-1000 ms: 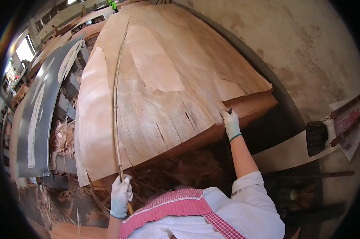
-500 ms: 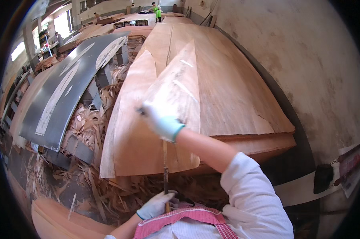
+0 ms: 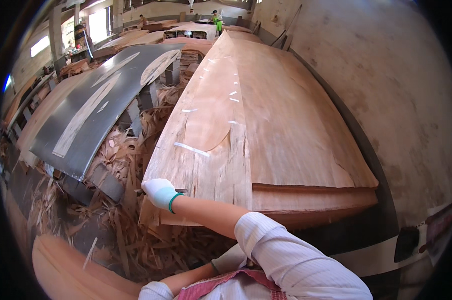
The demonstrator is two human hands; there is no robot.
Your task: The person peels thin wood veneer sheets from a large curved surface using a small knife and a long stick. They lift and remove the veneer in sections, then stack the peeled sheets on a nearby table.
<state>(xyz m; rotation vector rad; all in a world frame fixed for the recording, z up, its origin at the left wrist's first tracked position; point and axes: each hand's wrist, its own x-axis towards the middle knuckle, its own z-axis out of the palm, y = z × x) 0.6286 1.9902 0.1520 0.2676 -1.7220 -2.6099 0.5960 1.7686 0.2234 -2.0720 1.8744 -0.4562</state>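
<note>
A tall stack of thin wood veneer sheets (image 3: 286, 125) stretches away from me. My right hand (image 3: 160, 193), in a white glove with a green cuff, reaches across my body to the stack's near left corner. There it is closed on the edge of the top veneer sheet (image 3: 206, 170). A short dark stick end (image 3: 181, 190) shows beside the glove. A rounded flap (image 3: 208, 125) of veneer lies folded on top. My left hand (image 3: 225, 260) is low by my chest, mostly hidden behind my right sleeve, so its grip is unclear.
Heaps of veneer scraps (image 3: 121, 165) fill the gap left of the stack. A dark conveyor belt (image 3: 91, 115) with pale strips runs further left. A concrete wall (image 3: 386, 85) borders the right. A person in a green vest (image 3: 217, 20) stands far back.
The lifted veneer sheet has come down flat on the stack. My right hand has dropped from mid-stack to the near left corner. The long stick in my left hand is out of sight.
</note>
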